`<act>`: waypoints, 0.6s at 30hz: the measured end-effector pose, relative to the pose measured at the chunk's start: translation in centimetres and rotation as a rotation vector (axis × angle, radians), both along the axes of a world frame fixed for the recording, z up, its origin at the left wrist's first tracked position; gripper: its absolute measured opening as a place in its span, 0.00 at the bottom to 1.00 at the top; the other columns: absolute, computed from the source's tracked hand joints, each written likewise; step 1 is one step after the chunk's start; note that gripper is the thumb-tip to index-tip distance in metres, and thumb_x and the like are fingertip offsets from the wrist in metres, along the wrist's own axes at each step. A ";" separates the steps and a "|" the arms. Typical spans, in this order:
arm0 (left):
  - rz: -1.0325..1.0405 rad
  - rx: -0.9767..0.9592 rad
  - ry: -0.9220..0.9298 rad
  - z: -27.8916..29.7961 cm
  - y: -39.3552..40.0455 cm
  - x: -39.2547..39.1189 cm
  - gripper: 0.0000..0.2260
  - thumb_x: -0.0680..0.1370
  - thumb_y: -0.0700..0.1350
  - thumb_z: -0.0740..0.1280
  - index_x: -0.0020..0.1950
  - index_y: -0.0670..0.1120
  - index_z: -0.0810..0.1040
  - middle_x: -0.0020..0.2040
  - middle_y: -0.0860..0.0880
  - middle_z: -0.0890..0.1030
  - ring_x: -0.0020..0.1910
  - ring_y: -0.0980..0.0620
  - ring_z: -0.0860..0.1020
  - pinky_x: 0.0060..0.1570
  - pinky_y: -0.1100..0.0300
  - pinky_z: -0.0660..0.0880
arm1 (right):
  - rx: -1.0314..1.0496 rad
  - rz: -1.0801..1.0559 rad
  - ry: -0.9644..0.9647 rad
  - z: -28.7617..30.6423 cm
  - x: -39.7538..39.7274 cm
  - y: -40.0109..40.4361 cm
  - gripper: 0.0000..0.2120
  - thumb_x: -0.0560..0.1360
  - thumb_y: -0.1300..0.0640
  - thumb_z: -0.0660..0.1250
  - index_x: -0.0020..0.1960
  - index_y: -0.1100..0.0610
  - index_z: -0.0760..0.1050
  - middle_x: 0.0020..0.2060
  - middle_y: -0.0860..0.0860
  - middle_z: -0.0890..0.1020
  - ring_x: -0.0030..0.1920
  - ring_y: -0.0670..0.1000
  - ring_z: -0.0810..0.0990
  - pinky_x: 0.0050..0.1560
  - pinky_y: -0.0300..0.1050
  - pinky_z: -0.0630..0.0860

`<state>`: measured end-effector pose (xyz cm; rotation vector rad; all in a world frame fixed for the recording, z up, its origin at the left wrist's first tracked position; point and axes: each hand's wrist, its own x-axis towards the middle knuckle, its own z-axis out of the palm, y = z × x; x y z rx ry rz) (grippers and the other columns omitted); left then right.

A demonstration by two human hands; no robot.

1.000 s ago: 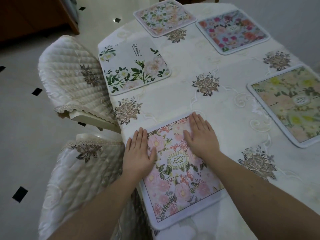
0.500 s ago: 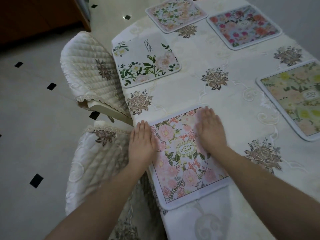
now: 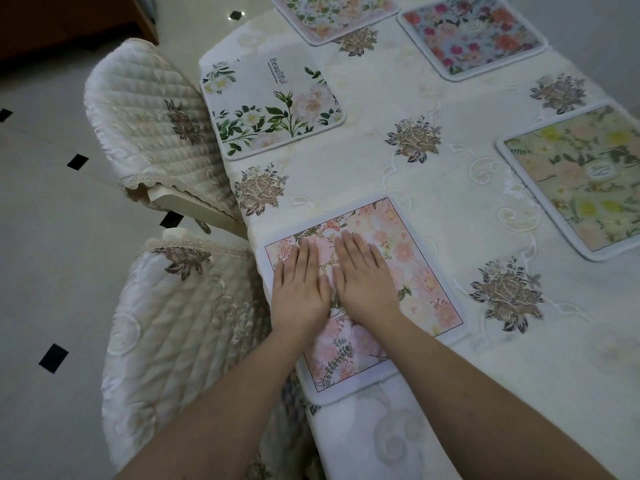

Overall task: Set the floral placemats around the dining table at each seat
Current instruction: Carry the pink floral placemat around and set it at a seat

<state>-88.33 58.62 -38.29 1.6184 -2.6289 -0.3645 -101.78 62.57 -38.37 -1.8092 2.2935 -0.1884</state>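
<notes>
Pressing flat on the nearest placemat, both hands lie side by side with fingers straight and close together, gripping nothing. The left hand covers the mat's left part, just inside its edge, and the right hand sits at its middle, the thumbs almost touching. The mat lies directly under the palms and stretches away to the right of the fingers (so any smoothing stroke probably runs outward that way), which puts the right hand nearer the uncovered part. Its long axis runs roughly along the table's left edge, and its near corner hangs slightly past the tablecloth edge beside the closer chair. It is pink and peach, flowered, with a pale border. Farther off lie a white mat with green leaves, a yellow-green mat at right, then two more mats at the far end.
</notes>
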 end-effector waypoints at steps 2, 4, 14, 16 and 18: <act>-0.005 0.012 -0.011 0.1 0.0 0.4 0.28 0.82 0.55 0.44 0.81 0.48 0.51 0.81 0.50 0.51 0.80 0.52 0.48 0.78 0.49 0.45 | 0.000 -0.044 0.004 0.0 -1.2 0.7 0.27 0.83 0.47 0.43 0.80 0.54 0.49 0.79 0.49 0.51 0.78 0.47 0.46 0.77 0.49 0.42; -0.004 0.025 -0.019 0.2 0.0 1.2 0.28 0.82 0.57 0.42 0.81 0.49 0.48 0.81 0.51 0.48 0.80 0.53 0.45 0.78 0.50 0.43 | 0.006 -0.072 0.011 0.1 -2.4 1.4 0.26 0.83 0.48 0.41 0.80 0.54 0.46 0.79 0.49 0.50 0.78 0.47 0.45 0.77 0.49 0.41; -0.007 0.080 -0.096 1.0 -0.1 5.1 0.32 0.80 0.62 0.40 0.81 0.47 0.39 0.81 0.50 0.40 0.79 0.54 0.39 0.78 0.53 0.40 | -0.017 -0.192 0.007 0.2 -7.4 6.1 0.28 0.82 0.49 0.41 0.79 0.58 0.51 0.79 0.52 0.54 0.78 0.50 0.51 0.77 0.49 0.48; 0.019 0.073 -0.105 1.1 0.1 5.5 0.33 0.80 0.62 0.40 0.81 0.47 0.40 0.81 0.49 0.42 0.80 0.53 0.41 0.78 0.53 0.40 | -0.008 -0.205 0.009 0.4 -8.1 7.0 0.28 0.82 0.49 0.40 0.79 0.59 0.52 0.78 0.53 0.56 0.78 0.51 0.53 0.77 0.50 0.50; 0.022 0.072 -0.123 1.2 0.1 6.0 0.33 0.81 0.62 0.41 0.81 0.46 0.40 0.81 0.49 0.42 0.80 0.53 0.42 0.78 0.53 0.40 | 0.002 -0.213 0.019 0.6 -8.5 7.5 0.30 0.81 0.48 0.38 0.79 0.59 0.52 0.78 0.54 0.56 0.78 0.52 0.53 0.77 0.50 0.50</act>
